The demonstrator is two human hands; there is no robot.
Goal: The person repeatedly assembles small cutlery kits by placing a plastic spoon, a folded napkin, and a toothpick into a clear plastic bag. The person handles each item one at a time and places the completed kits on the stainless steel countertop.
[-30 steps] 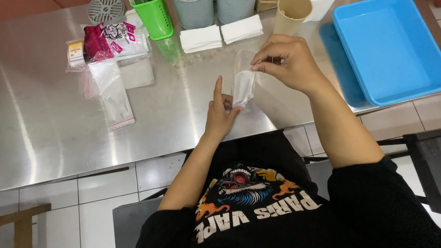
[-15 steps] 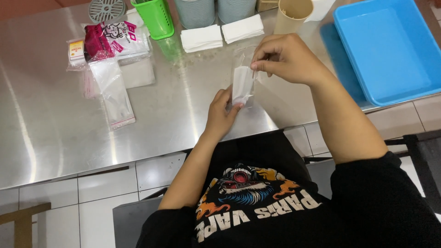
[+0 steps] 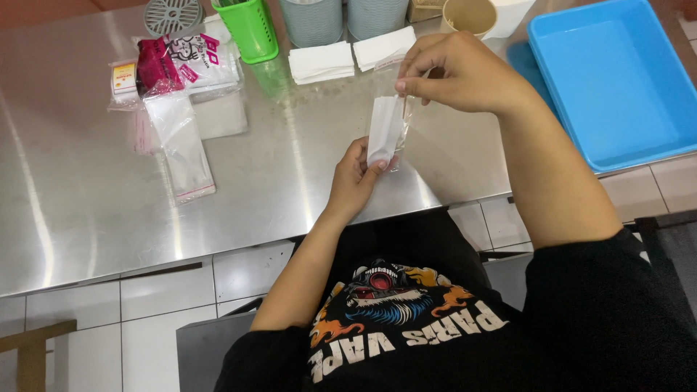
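Note:
Between my two hands I hold a small clear plastic bag with a folded white napkin (image 3: 383,131) inside it, upright above the steel table (image 3: 290,181). My right hand (image 3: 465,72) pinches the bag's top edge. My left hand (image 3: 356,178) grips its bottom end with closed fingers.
Two stacks of folded white napkins (image 3: 352,56) lie at the back. Loose clear bags (image 3: 181,145) and a pink-printed packet (image 3: 178,62) sit at the left. A green container (image 3: 250,29), two grey cups, a tan paper cup (image 3: 468,16) and a blue tray (image 3: 610,80) stand around.
My left hand's extended finger has curled in and the hand now grips the bag's bottom. The bag with the napkin stays held upright by my right hand.

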